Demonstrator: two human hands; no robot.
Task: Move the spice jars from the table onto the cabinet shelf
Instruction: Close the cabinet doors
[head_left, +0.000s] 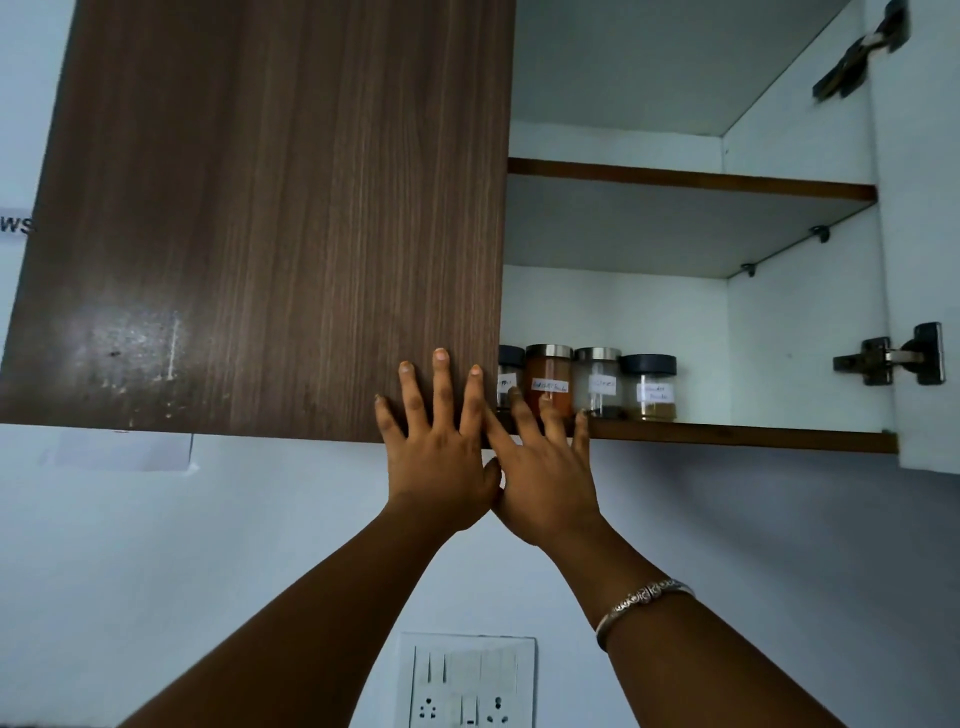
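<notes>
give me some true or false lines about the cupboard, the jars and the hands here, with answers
1. Four jars stand in a row on the lower shelf. True.
2. The left hand holds a jar. False: it lies flat on the wooden door with its fingers spread.
3. The jar of orange-red powder has a black lid. False: its lid is silver.
4. A bracelet sits on the right forearm. True.
5. The right hand has straight fingers at the shelf's front edge. True.
</notes>
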